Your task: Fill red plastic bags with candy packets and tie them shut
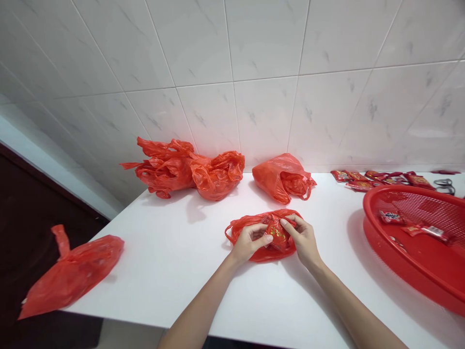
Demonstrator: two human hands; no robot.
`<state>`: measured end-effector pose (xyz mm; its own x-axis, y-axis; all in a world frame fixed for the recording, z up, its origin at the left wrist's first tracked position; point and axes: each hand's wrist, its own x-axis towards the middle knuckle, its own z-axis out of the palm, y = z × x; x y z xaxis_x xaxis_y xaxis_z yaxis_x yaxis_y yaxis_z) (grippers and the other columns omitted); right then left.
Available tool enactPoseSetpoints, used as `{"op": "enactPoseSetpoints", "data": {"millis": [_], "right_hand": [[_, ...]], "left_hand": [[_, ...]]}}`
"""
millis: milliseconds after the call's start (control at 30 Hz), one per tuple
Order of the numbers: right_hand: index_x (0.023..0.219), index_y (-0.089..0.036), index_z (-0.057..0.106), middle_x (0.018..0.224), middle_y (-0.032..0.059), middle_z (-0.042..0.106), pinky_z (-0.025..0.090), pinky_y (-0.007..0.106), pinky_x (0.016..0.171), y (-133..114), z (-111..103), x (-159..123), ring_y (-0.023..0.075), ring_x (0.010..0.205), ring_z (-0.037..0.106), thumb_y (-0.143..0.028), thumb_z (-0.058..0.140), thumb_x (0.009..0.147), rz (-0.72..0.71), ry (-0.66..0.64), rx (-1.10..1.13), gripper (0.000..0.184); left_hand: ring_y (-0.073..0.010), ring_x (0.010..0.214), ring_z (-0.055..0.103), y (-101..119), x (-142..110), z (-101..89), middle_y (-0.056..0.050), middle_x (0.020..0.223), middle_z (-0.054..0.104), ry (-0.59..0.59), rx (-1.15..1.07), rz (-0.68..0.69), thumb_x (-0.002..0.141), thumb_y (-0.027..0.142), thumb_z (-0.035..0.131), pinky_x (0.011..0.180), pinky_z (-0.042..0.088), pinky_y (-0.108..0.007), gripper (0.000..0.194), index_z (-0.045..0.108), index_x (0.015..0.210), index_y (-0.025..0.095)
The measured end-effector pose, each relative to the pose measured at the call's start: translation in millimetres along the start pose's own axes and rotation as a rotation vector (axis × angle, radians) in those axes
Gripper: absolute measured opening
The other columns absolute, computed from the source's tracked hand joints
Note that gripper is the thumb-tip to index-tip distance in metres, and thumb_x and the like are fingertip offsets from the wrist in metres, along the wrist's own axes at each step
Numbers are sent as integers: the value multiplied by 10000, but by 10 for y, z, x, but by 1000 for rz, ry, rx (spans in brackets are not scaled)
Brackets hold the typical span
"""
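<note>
While pinched between left grip [249,244] and right grip [304,238], gold-printed packet [278,236] within red carrier bag [250,220], stretched left-to-right, loop handle [226,236] leftward.

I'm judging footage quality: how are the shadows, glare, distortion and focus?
In the head view, soft shadow falls on the white table left of the red basket; pale glare marks the tiled wall at right; grout lines slant, suggesting wide-angle stretch; the left hand and right hand look fairly sharp.
</note>
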<state>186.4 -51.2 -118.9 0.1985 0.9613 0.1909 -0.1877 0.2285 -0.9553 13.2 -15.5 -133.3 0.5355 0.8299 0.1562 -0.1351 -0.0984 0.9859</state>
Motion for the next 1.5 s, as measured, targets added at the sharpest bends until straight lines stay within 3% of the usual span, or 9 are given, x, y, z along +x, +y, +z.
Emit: {"op": "enactPoseSetpoints", "data": {"millis": [133, 333, 567, 1033, 1500], "right_hand": [[830, -218, 730, 812, 34, 701, 515, 309, 703, -13, 5, -7, 193, 738, 626, -507, 785, 793, 19, -1, 4, 297], [753, -212, 686, 732, 19, 672, 501, 292, 631, -22, 22, -13, 181, 662, 602, -589, 745, 799, 33, -38, -29, 384], [705, -204, 625, 650, 8, 649, 501, 292, 595, 2, 6, -22, 168, 595, 583, -604, 755, 782, 105, -117, -22, 428], [694, -203, 602, 626, -11, 642, 469, 275, 580, 73, -24, -14, 149, 559, 568, -575, 723, 843, 142, -186, 79, 419], [684, -203, 609, 635, 2, 652, 499, 295, 588, 55, -19, -23, 167, 571, 589, -607, 738, 808, 163, -177, 45, 442]], "left_hand": [[-213, 720, 689, 20, 18, -1, -91, 929, 769, 66, 29, 19, 828, 462, 733, 729, 571, -366, 330, 778, 984, 175], [-246, 915, 697, 70, 42, -25, -93, 988, 776, 205, 23, 45, 820, 482, 737, 828, 547, -354, 334, 786, 979, 193], [-229, 903, 688, 27, 51, -35, -78, 959, 771, 309, -80, 20, 787, 516, 767, 843, 517, -327, 388, 788, 965, 171], [-222, 914, 686, 41, 40, -40, -66, 945, 769, 301, -154, 30, 782, 510, 779, 869, 517, -326, 377, 791, 962, 179], [-242, 931, 692, 31, 38, -44, -75, 943, 766, 299, -179, 35, 770, 507, 793, 883, 524, -350, 384, 788, 957, 172]]}}
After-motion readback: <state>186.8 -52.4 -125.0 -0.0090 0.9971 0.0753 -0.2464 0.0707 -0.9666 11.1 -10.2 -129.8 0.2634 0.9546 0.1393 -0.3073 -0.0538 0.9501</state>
